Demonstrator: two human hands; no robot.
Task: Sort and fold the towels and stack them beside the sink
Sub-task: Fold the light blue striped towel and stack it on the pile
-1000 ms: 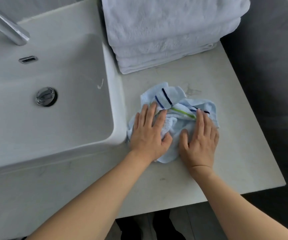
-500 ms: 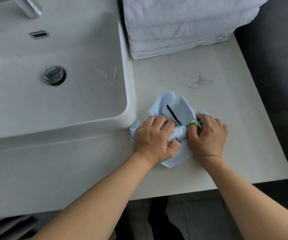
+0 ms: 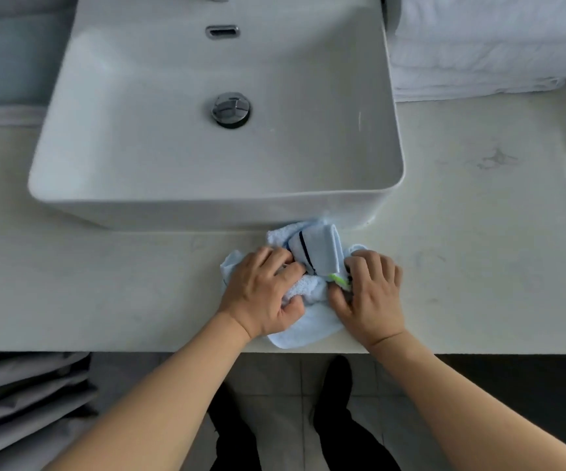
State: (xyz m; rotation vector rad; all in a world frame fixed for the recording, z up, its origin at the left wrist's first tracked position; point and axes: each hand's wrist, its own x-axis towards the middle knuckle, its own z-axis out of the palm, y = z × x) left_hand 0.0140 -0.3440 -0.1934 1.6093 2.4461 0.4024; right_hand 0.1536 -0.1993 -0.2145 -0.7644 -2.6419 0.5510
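A small light-blue towel (image 3: pixel 319 248) with dark blue and green stripes lies crumpled on the pale counter (image 3: pixel 478 249), just in front of the white sink (image 3: pixel 206 205) and near the counter's front edge. My left hand (image 3: pixel 261 290) grips the towel's left side, fingers curled into the cloth. My right hand (image 3: pixel 371 294) grips its right side by the green stripe. A stack of folded white towels (image 3: pixel 485 52) sits at the back right, beside the sink.
The sink's drain (image 3: pixel 230 109) and overflow slot (image 3: pixel 222 31) lie ahead. Grey folded fabric (image 3: pixel 20 396) hangs at the lower left, below the counter. My dark shoes stand on the tiled floor (image 3: pixel 274 379) under the counter's edge.
Both hands went from lying flat on the towel to gripping it bunched. They have dragged it from beside the sink toward the counter's front edge, in front of the sink.
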